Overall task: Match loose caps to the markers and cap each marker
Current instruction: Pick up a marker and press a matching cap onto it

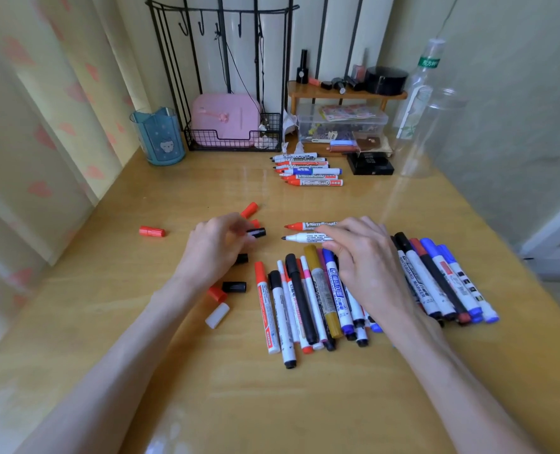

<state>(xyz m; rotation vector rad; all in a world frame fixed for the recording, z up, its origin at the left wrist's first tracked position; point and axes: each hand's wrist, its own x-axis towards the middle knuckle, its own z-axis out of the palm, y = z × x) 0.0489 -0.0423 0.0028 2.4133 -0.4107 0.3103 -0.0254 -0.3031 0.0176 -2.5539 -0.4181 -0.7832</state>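
My left hand (214, 249) pinches a black cap (257, 232) just above the table. My right hand (360, 257) holds an uncapped black-tipped marker (301, 237), its tip pointing left toward the cap. An uncapped red marker (300, 226) lies just behind it. Loose caps lie around my left hand: red ones (151, 231) (249, 210) (216, 293), black ones (234, 286) (241, 258), and a white one (217, 315). A pile of capped markers (308, 303) lies in front of me, partly under my right wrist. More capped markers (442, 280) lie to the right.
Several uncapped whiteboard markers (309, 170) lie in a row at the back. Behind them stand a blue cup (159, 136), a black wire rack with a pink case (226, 121), a clear box (340, 124), a small wooden shelf (344, 91) and clear bottles (419, 103).
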